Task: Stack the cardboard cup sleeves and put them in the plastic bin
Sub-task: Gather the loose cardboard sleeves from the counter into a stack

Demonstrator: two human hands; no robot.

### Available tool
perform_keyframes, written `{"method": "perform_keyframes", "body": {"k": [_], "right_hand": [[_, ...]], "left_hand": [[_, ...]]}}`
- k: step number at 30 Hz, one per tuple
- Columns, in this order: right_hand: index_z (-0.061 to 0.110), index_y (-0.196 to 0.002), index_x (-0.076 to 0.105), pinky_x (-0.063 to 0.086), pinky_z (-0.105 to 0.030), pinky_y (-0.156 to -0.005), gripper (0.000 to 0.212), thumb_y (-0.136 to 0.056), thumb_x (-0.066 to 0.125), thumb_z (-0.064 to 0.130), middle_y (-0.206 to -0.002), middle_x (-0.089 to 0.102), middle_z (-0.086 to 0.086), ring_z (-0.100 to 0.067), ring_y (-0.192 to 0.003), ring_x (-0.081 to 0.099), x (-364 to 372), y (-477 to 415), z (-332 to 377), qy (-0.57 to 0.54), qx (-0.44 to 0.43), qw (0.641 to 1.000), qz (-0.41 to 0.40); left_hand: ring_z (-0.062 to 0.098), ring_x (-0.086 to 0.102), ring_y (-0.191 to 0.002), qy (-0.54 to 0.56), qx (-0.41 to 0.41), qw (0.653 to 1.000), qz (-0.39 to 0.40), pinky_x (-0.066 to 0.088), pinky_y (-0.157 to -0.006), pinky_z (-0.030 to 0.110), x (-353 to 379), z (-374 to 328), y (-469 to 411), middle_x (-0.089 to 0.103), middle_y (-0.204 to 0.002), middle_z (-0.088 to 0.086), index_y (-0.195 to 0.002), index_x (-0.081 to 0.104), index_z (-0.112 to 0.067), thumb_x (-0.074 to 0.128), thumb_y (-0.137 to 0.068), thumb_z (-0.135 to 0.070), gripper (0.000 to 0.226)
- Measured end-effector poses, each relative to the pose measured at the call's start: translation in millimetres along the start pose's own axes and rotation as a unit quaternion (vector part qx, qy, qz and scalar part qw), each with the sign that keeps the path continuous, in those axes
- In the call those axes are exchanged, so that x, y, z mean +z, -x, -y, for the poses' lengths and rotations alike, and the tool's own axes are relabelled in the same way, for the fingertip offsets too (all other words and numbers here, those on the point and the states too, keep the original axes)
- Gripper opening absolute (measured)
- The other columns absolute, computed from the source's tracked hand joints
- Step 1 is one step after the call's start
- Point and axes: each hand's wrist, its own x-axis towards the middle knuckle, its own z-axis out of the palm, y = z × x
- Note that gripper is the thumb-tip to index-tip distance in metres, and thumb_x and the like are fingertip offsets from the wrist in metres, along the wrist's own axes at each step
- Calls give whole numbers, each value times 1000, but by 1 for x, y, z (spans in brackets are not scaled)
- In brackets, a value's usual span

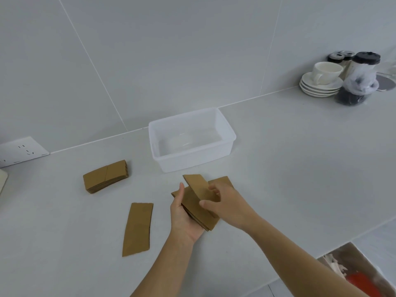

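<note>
My left hand (182, 217) cradles a small stack of brown cardboard cup sleeves (202, 217) from below, just above the counter. My right hand (225, 203) pinches one more sleeve (198, 186) and holds it over that stack. Another sleeve (222, 180) peeks out behind my right hand; I cannot tell whether it lies on the counter. A single flat sleeve (138, 229) lies on the counter to the left. Farther left sits a neat pile of sleeves (106, 176). The clear plastic bin (229, 133) stands empty behind my hands, near the wall.
The grey counter (300, 168) meets a tiled wall at the back. Stacked saucers with a white cup (321, 80) and dark-lidded jars (360, 82) stand at the back right. A wall socket (21, 150) is at the left. The counter's edge drops off at the lower right.
</note>
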Motion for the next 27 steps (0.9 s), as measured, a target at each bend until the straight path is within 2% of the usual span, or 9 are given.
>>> {"method": "perform_keyframes", "body": {"k": [4,8,13,15,18,19,21,24,27], "right_hand": [[20,-134,42,40,-33,-99,58,-82,59,39,-129,50,0,-18,-117,45,17,6,-1,31,-40,998,33],[20,-129,47,38,-33,-99,50,-83,57,38,-123,52,-3,-19,-113,44,22,7,-4,89,-65,993,47],[23,-128,48,37,-38,-101,50,-83,55,44,-122,50,-1,-20,-113,46,19,4,-7,122,-62,986,94],[26,-126,50,39,-33,-96,50,-81,55,47,-119,51,3,-17,-110,48,12,1,-6,115,-62,983,131],[25,-117,55,41,-18,-73,42,-81,57,46,-108,50,13,-6,-97,53,-5,-6,-3,31,-55,987,149],[25,-119,53,40,-19,-71,44,-81,57,47,-110,50,12,-7,-98,54,-10,-10,-3,18,-42,990,135],[22,-124,49,44,-26,-79,50,-82,56,46,-115,55,3,-15,-102,55,-20,-18,-5,30,-9,997,69],[17,-129,42,45,-37,-90,50,-86,50,42,-124,54,-5,-24,-110,53,-24,-26,-14,128,29,990,-54],[13,-133,34,37,-39,-96,58,-87,46,48,-129,50,-9,-27,-118,46,-15,-27,-33,231,51,965,-108]], "left_hand": [[28,70,-88,20,5,1000,-10,56,-81,43,-2,-2,2,74,-97,8,-91,76,-12,71,-64,-52,48],[25,67,-101,22,18,999,-41,54,-82,44,-4,-3,2,71,-111,9,-119,61,-12,73,-63,-45,66],[25,67,-98,21,5,998,-62,55,-76,42,-6,-1,2,71,-107,8,-122,59,-13,73,-64,-40,65],[26,69,-89,14,-1,998,-63,57,-73,42,-6,-1,2,70,-102,6,-117,61,-14,73,-64,-41,60],[28,70,-78,4,-6,999,-45,58,-71,46,-6,-1,2,69,-98,7,-105,62,-16,74,-64,-42,50],[27,69,-79,8,-1,999,-43,57,-75,47,-6,-2,2,69,-96,7,-103,62,-15,75,-64,-41,49],[25,69,-80,30,11,998,-44,55,-81,50,-9,-5,2,71,-92,9,-102,63,-13,77,-64,-38,48],[24,70,-80,49,23,997,-46,55,-80,50,-15,-8,4,72,-88,10,-100,63,-12,77,-65,-36,45],[24,70,-80,54,27,997,-51,55,-79,50,-21,-9,5,73,-88,10,-99,63,-12,77,-65,-36,44]]}}
